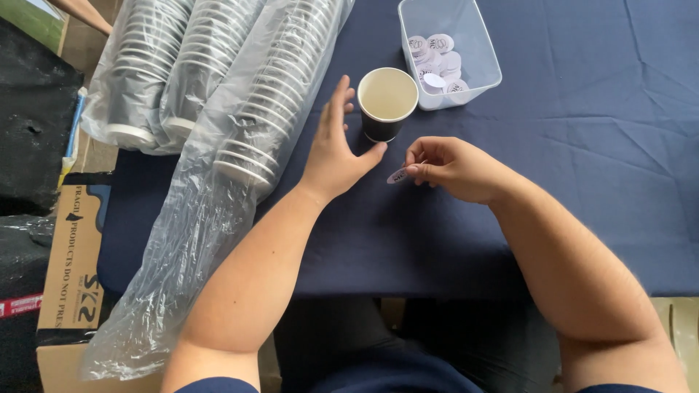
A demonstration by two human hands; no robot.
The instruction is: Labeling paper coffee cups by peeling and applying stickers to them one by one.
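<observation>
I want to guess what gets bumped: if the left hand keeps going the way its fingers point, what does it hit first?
Probably the cup. The left hand is open just beside it, though its fingers may slip past.

Soft, even daylight falls on my worktop (582, 145); nothing is harsh. My hands cast only faint shadows on the dark blue cloth. The plastic sleeves (240, 109) around the stacked cups catch pale glare. Focus is sharp at the centre, and the edges bow slightly with wide-angle distortion.
</observation>
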